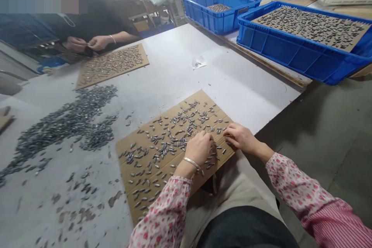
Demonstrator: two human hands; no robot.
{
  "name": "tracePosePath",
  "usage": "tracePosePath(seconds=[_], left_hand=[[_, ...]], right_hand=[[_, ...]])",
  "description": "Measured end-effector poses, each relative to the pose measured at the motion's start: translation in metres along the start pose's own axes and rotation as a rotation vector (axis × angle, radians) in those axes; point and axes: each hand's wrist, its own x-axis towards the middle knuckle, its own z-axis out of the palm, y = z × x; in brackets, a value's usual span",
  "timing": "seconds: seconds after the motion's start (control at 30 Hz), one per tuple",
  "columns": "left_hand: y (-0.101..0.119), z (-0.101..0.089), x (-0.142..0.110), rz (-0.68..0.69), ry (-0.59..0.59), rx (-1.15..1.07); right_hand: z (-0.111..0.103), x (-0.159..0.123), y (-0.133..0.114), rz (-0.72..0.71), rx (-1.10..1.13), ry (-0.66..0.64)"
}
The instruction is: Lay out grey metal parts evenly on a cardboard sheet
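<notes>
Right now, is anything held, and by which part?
Cannot tell: the left hand and right hand sit among small grey pieces on a cardboard sheet.

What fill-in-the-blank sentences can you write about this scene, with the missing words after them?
1. The left hand wears a metal ____ on its wrist.
2. The sheet under the left hand and the right hand, which holds many grey pieces, is made of ____.
3. The nearer crate beyond the table is ____.
4. The sleeve on the left arm has a ____ pattern.

Missing words: bangle; cardboard; blue; floral.
</notes>
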Motion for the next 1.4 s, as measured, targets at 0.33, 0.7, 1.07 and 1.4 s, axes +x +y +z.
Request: tracePosePath(seconds=[0.33,0.7,1.07,1.4], left_hand=[[-0.004,-0.001,0.005,-0.114,0.102,-0.090],[0.017,-0.007,0.030,-0.139,0.123,-0.003],[0.014,0.004,0.022,0.028,0.038,0.042],[0.022,0.007,0.014,0.097,0.007,-0.071]], right_hand=[[-0.003,0.035,-0.009,-0.052,-0.255,-0.044],[-0.016,0.015,-0.003,0.009,-0.162,-0.145],[0.002,0.044,0.002,0.072,-0.114,0.010],[-0.035,-0.004,-0.007,0.048,-0.035,-0.113]])
